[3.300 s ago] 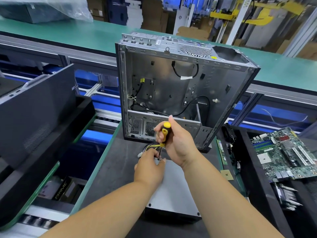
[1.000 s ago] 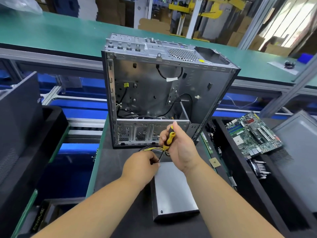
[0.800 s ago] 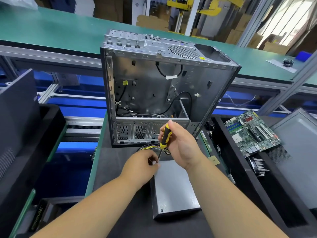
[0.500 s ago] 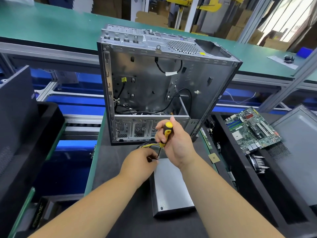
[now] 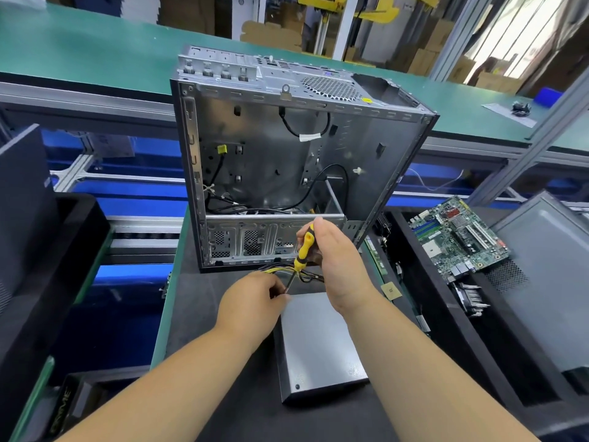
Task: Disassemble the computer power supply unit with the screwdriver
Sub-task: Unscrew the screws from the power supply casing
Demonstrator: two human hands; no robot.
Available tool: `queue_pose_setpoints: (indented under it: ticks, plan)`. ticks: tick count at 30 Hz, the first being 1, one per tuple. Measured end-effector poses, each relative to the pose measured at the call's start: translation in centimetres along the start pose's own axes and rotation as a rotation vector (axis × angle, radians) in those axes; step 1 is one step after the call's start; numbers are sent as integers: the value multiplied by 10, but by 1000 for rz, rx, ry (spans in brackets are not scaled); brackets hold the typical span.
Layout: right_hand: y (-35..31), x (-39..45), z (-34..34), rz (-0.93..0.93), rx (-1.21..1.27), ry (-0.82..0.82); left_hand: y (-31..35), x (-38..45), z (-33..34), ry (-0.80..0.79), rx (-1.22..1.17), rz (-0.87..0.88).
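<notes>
Two hands at frame centre: right hand [image 5: 338, 266] wraps yellow-black screwdriver [image 5: 302, 250] handle for torque; left hand [image 5: 251, 306] pinches shaft low, steadying tip at far edge of flat grey metal power supply box [image 5: 318, 349], lower centre on dark worktop [image 5: 204, 314].

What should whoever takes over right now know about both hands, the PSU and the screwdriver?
Right hand grips the screwdriver by its yellow handle, tip angled down at the power supply unit's far left corner.
Left hand is curled at that corner beside the tip; what it pinches is hidden.
The unit lies flat on the black mat, cover on, wires trailing toward the empty case.
Left: finish this screw; another shows at the near corner; lift the cover.
</notes>
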State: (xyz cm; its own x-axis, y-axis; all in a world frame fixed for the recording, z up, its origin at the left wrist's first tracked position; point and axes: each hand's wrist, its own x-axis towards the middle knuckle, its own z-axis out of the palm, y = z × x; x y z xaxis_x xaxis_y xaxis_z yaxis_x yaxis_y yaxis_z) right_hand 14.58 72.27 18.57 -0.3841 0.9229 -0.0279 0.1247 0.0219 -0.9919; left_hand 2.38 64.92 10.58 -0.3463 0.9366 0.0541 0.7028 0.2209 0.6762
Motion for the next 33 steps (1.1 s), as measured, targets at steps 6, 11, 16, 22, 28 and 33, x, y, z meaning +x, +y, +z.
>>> queue_pose_setpoints:
  ticks: [6, 11, 16, 22, 28, 33]
  plan:
    - [-10, -8, -29, -153, -252, 92, 5, -3, -6, 10, -126, 72]
    - [-13, -16, -65, -165, -109, 186, 23, -7, -7, 27, -309, 103]
    - [3, -17, -114, -66, 187, 362, 51, -10, 6, 17, -384, 68]
    - [27, -19, -169, 15, 289, 373, 98, -10, 42, -12, -339, 33]
    - [41, -21, -222, 36, 344, 343, 139, -5, 90, -93, -244, -8]
    - [56, -14, -265, 96, 348, 306, 166, 5, 117, -115, -36, 22]
